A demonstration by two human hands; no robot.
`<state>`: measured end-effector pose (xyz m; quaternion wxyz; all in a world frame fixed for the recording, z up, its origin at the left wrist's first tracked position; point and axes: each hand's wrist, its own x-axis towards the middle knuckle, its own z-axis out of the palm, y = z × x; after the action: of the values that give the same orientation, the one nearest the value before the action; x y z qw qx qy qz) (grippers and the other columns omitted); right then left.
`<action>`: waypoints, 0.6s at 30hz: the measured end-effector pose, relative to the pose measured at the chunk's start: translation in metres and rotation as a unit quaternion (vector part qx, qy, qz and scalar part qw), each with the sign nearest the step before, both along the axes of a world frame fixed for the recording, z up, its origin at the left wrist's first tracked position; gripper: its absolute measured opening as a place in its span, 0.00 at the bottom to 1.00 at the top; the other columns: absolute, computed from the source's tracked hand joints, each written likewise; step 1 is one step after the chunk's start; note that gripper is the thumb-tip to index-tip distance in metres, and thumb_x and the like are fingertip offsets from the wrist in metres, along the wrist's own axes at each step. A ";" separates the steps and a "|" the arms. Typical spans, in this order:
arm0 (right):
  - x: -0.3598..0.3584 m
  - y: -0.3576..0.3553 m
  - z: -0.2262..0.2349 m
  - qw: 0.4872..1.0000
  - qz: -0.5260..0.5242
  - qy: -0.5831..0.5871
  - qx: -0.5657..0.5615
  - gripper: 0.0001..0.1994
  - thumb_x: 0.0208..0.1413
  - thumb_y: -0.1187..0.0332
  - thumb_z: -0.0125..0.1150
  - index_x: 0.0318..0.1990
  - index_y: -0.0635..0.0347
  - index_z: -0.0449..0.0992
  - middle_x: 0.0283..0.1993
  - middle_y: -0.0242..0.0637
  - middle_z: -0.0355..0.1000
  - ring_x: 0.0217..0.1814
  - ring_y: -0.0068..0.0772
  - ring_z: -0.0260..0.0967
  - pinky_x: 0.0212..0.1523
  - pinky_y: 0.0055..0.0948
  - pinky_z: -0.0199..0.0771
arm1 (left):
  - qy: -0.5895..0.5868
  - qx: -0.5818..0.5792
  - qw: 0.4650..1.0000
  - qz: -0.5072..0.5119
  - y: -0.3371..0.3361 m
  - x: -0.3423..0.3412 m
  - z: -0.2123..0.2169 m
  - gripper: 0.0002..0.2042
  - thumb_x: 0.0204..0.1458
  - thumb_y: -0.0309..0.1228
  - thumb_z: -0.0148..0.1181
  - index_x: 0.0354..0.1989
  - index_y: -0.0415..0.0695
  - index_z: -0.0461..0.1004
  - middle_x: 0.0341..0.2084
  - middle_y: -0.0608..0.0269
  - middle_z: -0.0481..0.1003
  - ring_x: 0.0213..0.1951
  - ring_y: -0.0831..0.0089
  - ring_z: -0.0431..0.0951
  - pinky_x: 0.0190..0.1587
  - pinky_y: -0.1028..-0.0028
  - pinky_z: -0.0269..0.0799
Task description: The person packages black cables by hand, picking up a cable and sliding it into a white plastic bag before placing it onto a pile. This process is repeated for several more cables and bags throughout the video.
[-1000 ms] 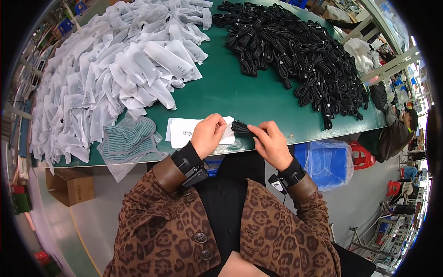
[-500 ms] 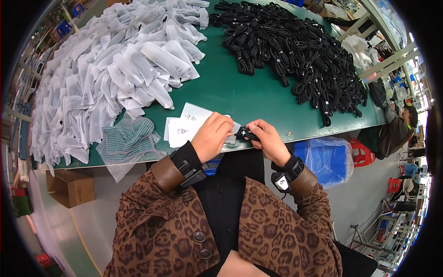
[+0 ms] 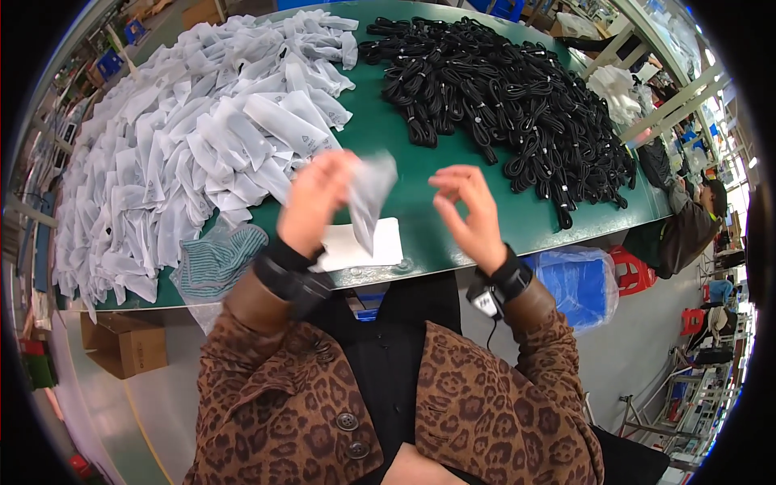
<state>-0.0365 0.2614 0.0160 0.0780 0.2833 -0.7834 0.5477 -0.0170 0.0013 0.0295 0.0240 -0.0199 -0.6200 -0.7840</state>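
My left hand (image 3: 318,198), blurred by motion, grips the upper part of a frosted plastic bag (image 3: 370,198) that hangs tilted above the table. Its contents are too blurred to make out. My right hand (image 3: 473,214) is off to the right, fingers apart and nothing in them. Under the bag, a small stack of flat white bags (image 3: 384,240) lies by the near table edge. A large heap of filled frosted bags (image 3: 153,162) covers the left side. At the far right lies a heap of black coiled cables (image 3: 485,97), bound in bundles.
A teal striped cloth (image 3: 218,257) on clear plastic lies at the near left of the green table (image 3: 436,250). Below are a cardboard box (image 3: 125,347), a plastic-lined blue bin (image 3: 570,287) and a red stool (image 3: 634,271). Another person (image 3: 695,230) sits at the right.
My left hand has lifted up and left with the frosted bag. My right hand has let go of the black cable bundle, moved up slightly and opened.
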 end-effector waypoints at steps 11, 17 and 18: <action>-0.114 0.083 -0.071 0.866 -0.228 0.156 0.416 0.24 0.50 0.69 0.68 0.55 0.53 0.68 0.47 0.46 0.70 0.44 0.52 0.72 0.40 0.43 0.76 | 0.218 -0.365 0.891 0.157 -0.034 -0.010 0.002 0.10 0.54 0.26 0.61 0.46 0.44 0.76 0.41 0.64 0.76 0.36 0.72 0.76 0.36 0.74 0.72; -0.082 0.051 -0.069 0.882 -0.227 0.156 0.382 0.25 0.47 0.71 0.67 0.54 0.58 0.67 0.36 0.45 0.73 0.32 0.53 0.73 0.32 0.44 0.75 | 0.200 -0.440 0.874 -0.055 0.030 0.035 -0.073 0.08 0.51 0.27 0.66 0.37 0.40 0.74 0.34 0.57 0.71 0.36 0.60 0.76 0.38 0.66 0.72; -0.072 0.049 -0.068 0.882 -0.227 0.154 0.384 0.25 0.47 0.71 0.67 0.54 0.58 0.67 0.36 0.45 0.73 0.32 0.53 0.73 0.32 0.44 0.75 | 0.198 -0.438 0.875 -0.056 0.034 0.036 -0.077 0.08 0.51 0.27 0.66 0.37 0.40 0.74 0.34 0.57 0.71 0.36 0.60 0.76 0.38 0.66 0.72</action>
<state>-0.1084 0.3109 -0.0520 0.2049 0.1866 -0.9532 0.1210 0.0191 0.0354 -0.0473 0.0913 -0.2182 -0.8800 -0.4119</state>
